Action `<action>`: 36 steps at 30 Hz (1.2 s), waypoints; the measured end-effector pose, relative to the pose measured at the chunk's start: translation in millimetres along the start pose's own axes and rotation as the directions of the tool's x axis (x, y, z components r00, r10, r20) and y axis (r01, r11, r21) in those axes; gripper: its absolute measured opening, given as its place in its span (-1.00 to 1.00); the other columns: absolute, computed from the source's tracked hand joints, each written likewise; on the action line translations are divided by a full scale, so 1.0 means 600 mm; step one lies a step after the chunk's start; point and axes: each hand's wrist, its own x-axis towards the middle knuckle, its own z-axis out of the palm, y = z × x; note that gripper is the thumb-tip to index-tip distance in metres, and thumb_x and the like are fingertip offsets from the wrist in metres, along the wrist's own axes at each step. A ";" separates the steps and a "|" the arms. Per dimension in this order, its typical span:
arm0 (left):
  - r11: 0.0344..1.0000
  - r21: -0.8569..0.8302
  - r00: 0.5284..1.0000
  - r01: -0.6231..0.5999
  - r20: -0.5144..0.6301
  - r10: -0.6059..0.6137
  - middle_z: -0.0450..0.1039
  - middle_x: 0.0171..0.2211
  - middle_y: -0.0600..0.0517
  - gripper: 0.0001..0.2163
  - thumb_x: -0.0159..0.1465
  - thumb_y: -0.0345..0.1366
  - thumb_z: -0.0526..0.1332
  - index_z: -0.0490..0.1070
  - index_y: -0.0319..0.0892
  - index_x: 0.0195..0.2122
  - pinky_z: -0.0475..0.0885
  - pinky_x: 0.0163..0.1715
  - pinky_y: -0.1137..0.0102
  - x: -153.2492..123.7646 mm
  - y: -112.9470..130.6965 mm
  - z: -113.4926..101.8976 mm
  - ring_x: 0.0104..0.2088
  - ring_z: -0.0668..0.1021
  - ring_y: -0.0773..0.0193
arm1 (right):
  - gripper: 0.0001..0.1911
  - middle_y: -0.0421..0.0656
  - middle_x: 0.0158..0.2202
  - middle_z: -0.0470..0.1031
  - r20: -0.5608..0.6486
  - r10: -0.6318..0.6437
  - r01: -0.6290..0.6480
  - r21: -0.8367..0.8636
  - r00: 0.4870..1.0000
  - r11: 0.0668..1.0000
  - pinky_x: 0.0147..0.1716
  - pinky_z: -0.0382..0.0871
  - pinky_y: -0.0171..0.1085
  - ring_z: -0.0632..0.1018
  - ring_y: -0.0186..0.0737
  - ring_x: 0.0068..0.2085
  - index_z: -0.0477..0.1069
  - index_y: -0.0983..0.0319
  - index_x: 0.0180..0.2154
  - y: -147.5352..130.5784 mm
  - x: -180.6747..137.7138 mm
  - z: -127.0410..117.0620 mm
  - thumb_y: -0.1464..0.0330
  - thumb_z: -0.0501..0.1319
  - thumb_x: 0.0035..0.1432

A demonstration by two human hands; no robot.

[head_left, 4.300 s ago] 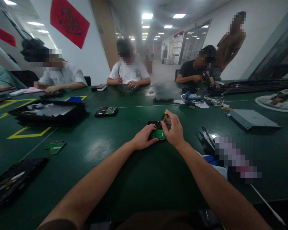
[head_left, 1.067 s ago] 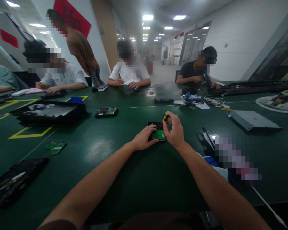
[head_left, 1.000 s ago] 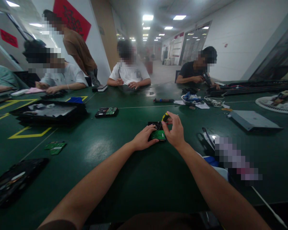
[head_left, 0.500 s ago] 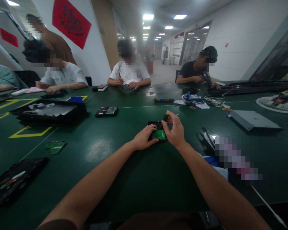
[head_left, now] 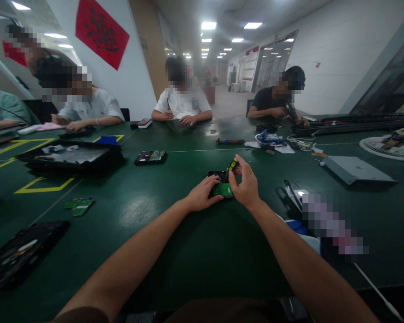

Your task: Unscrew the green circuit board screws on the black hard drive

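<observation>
By PCB [head_left: 223, 190], R hand [head_left: 245, 183] half-closed round screwdriver [head_left: 234, 164]

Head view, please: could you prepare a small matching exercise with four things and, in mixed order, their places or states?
Things
1. yellow-and-black tool
2. left hand
3. large red sheet
4. white round grille

Places or states
A. on the pillar
B. near the picture's right edge
C. held by the right hand
D. bare, holding the device

Pairs: 1-C, 2-D, 3-A, 4-B
</observation>
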 end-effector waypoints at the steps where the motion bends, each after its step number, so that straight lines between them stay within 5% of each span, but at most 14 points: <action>1: 1.000 0.001 1.000 0.001 0.001 -0.001 0.22 0.38 -0.23 -0.38 0.33 0.04 0.29 0.23 -0.14 0.32 0.23 0.40 -0.05 0.000 -0.001 0.000 0.43 0.24 -0.10 | -0.35 0.03 0.15 0.44 -0.004 0.004 -0.004 0.002 1.000 1.000 -0.03 0.62 0.06 0.61 -0.04 -0.09 0.09 0.08 0.41 0.000 0.000 0.000 0.32 0.18 0.37; 36: 1.000 -0.002 1.000 -0.001 -0.001 0.001 0.22 0.39 -0.23 -0.40 0.33 0.01 0.29 0.24 -0.13 0.30 0.21 0.41 -0.06 0.000 0.000 0.000 0.44 0.23 -0.09 | -0.43 0.04 0.20 0.43 -0.024 -0.007 0.007 0.029 1.000 1.000 0.01 0.62 0.04 0.61 -0.03 -0.01 0.15 0.11 0.37 -0.002 0.001 0.000 0.32 0.16 0.39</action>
